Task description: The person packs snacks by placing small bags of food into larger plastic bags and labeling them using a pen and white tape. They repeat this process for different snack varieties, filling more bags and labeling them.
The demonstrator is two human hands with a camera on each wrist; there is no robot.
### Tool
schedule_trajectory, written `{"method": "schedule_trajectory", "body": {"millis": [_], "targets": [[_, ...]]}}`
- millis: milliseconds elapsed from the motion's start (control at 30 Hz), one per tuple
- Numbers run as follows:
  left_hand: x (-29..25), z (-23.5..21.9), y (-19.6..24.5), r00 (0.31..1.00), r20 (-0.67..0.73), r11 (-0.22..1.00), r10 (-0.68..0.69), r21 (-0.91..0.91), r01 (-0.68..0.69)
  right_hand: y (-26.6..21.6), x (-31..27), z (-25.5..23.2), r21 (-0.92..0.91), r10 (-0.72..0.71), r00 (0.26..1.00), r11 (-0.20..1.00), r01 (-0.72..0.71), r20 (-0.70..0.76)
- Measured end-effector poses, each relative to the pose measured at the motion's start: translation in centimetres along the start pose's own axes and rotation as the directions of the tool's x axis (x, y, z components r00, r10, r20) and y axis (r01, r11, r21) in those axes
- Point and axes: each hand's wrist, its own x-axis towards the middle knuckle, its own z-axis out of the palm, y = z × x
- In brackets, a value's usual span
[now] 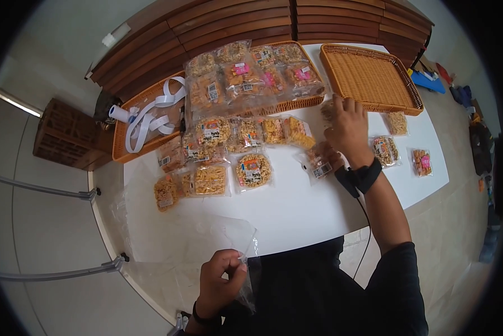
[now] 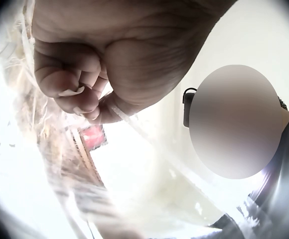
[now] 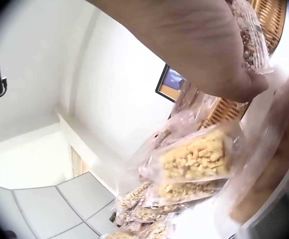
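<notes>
My left hand, low at the table's front edge, pinches the edge of a clear plastic bag; the left wrist view shows its fingers curled at the film. My right hand reaches over the table near the empty basket's front corner, its fingers round a wrapped snack; in the right wrist view the hand grips this packet. Another packet lies below that hand. Left of it are yellow snack packets and a round one.
An empty wicker basket stands at the back right. A basket at the back middle bears heaped snack bags. White ribbon lies in the left basket. Several packets sit on the right. A cable hangs from my right wrist.
</notes>
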Motion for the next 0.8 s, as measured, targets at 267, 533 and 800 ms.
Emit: {"method": "schedule_trajectory", "body": {"millis": [267,533,800], "targets": [[0.0,-0.3,-0.6,0.998,-0.051,1.000,-0.027,-0.001,0.027,9.9,-4.0,-10.1,0.199,0.316,0.937,0.919,-0.341,0.147],[1.3,0.7,-0.4,0.998,0.055,1.000,-0.013,0.011,0.012,12.5,-8.4,-11.6,0.347,0.351,0.860,0.807,-0.478,0.370],[1.3,0.4,0.4,0.991,0.085,0.984,0.100,0.141,-0.112,11.8,-7.5,-9.6,-0.017,0.340,0.860,0.932,-0.361,0.381]]}}
